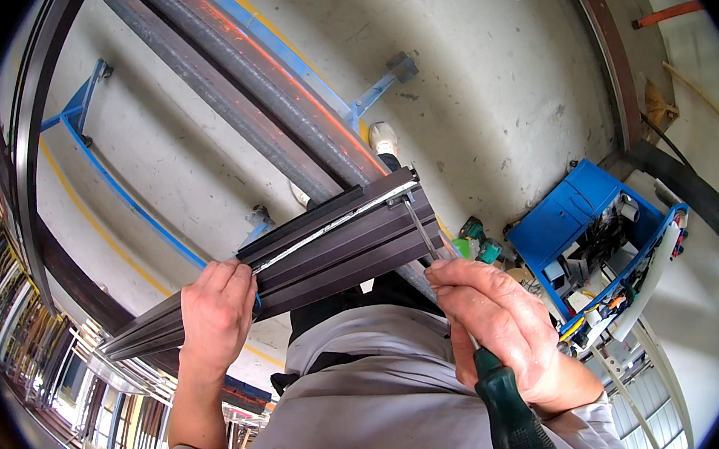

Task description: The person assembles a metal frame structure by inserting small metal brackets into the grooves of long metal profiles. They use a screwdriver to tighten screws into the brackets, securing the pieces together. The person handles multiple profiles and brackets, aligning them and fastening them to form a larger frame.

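The right hand [493, 328] is closed around a screwdriver [462, 318] with a dark green handle, the handle running down toward the lower edge of the view and the thin metal shaft rising from the fist to the near end of a dark aluminium profile [327, 244]. The left hand [217, 310] is clamped over the upper edge of that same profile, fingers curled across its top, steadying it further along its length. The profile lies across the person's front at chest level, tilted up toward its right end, with a pale strip showing along its upper groove. The step in hand appears to be working the screwdriver tip into the end face or groove of the profile, either prying or driving a fastener; which of the two cannot be told. The next move would call for keeping the shaft aligned with the slot while the left hand resists any twist or slide of the profile. The exact contact point of the tip is too small to resolve, and the lower handle is cut off by the frame. Beyond the hands, long grey bars [253, 88] rest on a blue steel frame [89, 120] over a concrete floor [484, 85], and a blue toolbox [586, 226] with mixed contents stands open at the right.
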{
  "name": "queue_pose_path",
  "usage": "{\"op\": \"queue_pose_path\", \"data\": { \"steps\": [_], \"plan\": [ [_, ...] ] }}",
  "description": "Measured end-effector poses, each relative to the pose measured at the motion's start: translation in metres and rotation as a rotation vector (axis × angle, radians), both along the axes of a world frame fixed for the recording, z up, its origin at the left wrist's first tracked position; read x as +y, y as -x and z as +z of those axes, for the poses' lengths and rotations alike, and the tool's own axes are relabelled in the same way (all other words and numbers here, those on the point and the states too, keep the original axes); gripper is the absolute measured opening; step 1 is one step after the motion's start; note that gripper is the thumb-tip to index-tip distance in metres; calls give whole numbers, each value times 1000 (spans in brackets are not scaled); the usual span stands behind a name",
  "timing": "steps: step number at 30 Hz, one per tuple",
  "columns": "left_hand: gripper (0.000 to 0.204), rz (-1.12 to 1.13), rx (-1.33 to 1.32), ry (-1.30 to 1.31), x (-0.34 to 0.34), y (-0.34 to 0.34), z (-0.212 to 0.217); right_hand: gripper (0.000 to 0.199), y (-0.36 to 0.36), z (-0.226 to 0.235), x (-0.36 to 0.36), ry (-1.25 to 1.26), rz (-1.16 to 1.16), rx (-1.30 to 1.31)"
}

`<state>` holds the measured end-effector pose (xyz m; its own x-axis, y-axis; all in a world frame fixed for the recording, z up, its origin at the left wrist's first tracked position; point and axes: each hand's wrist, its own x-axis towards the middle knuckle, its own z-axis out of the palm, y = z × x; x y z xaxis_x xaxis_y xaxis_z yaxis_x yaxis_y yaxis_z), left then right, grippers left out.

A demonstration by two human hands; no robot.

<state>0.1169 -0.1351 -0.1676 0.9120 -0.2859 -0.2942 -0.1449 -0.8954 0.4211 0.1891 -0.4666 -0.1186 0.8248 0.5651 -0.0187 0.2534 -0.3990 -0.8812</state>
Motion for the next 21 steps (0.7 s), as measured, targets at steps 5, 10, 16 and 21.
{"op": "queue_pose_path", "data": {
  "steps": [5, 10, 16, 21],
  "plan": [
    [20, -11, 19, -15, 1, 0, 0, 39, -3, 1, 2, -12, -8, 7],
    [20, -15, 22, -20, 0, 0, 1, 39, -3, 3, 3, -9, -13, 21],
    [20, -16, 19, -21, 1, 2, 0, 42, -4, 4, 1, -17, 4, 50],
    [21, -22, 16, -17, 1, -1, 1, 42, -6, 1, 3, -25, 14, 0]
  ]
}}
